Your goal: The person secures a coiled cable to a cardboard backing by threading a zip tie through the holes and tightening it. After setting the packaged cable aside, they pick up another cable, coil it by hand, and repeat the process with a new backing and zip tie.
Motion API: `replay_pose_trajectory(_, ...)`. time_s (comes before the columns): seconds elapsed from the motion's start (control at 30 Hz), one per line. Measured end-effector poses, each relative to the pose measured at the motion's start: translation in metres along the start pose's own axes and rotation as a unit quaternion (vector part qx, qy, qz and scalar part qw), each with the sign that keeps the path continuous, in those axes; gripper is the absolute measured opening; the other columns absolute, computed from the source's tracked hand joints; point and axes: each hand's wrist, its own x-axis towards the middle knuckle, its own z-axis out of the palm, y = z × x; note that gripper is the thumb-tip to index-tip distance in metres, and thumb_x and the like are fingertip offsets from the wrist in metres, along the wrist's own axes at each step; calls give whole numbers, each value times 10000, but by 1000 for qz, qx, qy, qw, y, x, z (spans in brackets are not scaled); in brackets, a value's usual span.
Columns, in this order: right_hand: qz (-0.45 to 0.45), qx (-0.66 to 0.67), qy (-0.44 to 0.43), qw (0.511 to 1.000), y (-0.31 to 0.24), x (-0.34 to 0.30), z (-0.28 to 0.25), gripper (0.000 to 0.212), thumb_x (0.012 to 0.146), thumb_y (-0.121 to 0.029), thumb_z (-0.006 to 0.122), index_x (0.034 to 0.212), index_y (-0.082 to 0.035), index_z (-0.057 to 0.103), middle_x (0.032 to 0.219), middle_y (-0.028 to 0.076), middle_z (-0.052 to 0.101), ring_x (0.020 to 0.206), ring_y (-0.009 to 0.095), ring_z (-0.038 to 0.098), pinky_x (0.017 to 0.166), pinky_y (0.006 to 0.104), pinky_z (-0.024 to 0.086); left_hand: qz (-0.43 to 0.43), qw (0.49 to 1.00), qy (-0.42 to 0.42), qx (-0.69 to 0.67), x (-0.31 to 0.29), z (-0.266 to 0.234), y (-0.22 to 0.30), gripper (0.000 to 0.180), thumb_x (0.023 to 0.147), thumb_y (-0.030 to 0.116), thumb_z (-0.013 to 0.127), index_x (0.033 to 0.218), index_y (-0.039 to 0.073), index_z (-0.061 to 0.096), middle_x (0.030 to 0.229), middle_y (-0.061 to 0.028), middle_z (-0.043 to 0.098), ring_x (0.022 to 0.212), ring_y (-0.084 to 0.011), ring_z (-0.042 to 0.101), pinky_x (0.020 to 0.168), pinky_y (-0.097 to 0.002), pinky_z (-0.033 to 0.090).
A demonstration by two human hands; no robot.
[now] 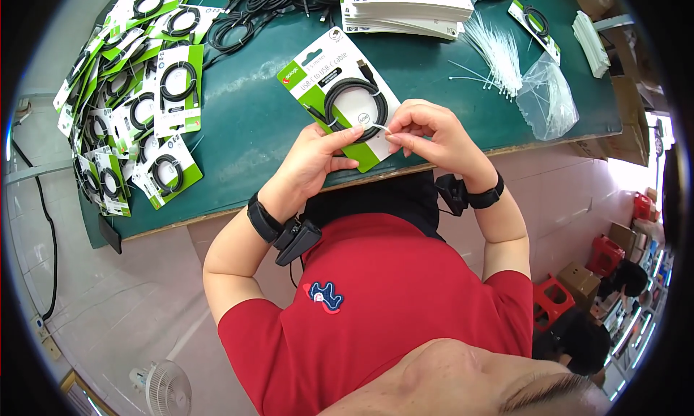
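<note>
A green and white cardboard backing card [318, 62] is held tilted above the near edge of the table. On its front lies a coiled black cable [335, 98], bound to it at the top by a white tie. My left hand [312, 156] grips the card's lower left part, thumb on the front beside the coil. My right hand [432, 135] is closed in a pinch at the card's lower right edge. Between its thumb and fingers is the end of a white zip tie [383, 128], which runs to the bottom of the coil.
A heap of carded cables [137, 91] covers the table's left side. Loose black cables [278, 4] and stacked cards [405, 7] lie at the back. White zip ties [495, 58], a clear plastic bag [548, 98] and another carded cable [535, 26] are to the right on the green table [246, 119].
</note>
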Motion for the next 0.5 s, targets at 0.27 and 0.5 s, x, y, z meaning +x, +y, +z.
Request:
replay_pose_trajectory(0.27, -9, 2, 72, 997, 13, 6, 14, 49, 899, 46, 629, 948, 50, 631, 934, 79, 624, 832, 146, 695, 645, 216, 548, 0, 1000, 10, -7, 1, -3, 0, 336, 895, 250, 712, 1150, 51, 622, 1065, -62, 675, 948, -146, 656, 724, -255, 544)
replay_pose_trajectory(0.5, -57, -39, 89, 994, 15, 7, 20, 63, 895, 58, 626, 957, 62, 638, 964, 98, 633, 844, 160, 699, 666, 230, 563, 2, 1000, 20, -11, 1, -5, -2, 337, 898, 255, 706, 1147, 43, 623, 1046, -63, 676, 922, -142, 658, 691, -246, 544)
